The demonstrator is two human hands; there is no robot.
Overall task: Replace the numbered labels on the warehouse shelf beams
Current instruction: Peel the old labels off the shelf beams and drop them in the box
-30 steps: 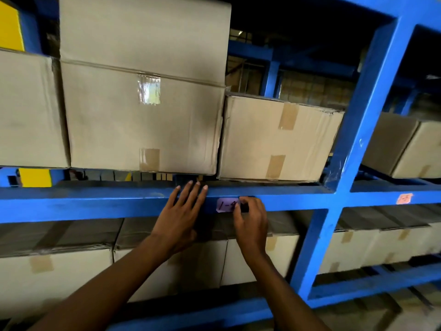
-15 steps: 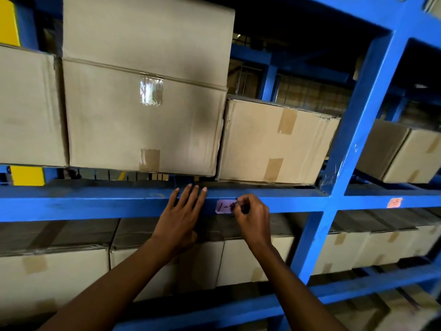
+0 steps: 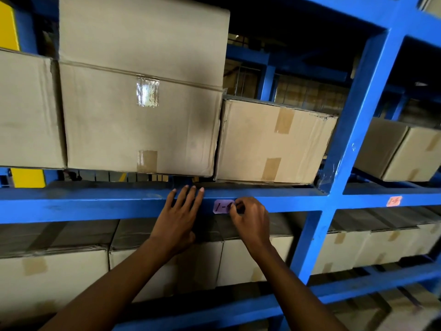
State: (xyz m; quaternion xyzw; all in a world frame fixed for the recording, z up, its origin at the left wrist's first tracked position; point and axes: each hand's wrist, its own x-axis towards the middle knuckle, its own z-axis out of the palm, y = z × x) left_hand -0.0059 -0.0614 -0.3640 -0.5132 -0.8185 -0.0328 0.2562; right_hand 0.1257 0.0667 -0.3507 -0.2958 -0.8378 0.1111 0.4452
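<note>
— Where is the label now, and what do the hands do?

— I see the purple label (image 3: 221, 207) on the front face of the blue beam (image 3: 95, 204), under the gap between two cardboard boxes (image 3: 143, 115). It reads "1-" and the rest is covered. My left hand (image 3: 177, 219) lies flat on the beam just beside the label, with its fingers (image 3: 188, 194) spread apart and holding nothing. My right hand (image 3: 250, 219) is at the right end of the label, with thumb and forefinger pinched together on that edge.

— So is it peeling off or pressing on?

— I cannot tell that for sure. I judge it is a peel, because the pinch sits at the corner.

— How do you do it well?

— I think I must lift the corner first with the nail, then pull low and slowly along the beam, so the paper does not tear and leave glue. The left hand should brace near the label. Another label, an orange one (image 3: 394, 201), sits on the next bay's beam, past the upright post (image 3: 346, 139), well apart.
</note>
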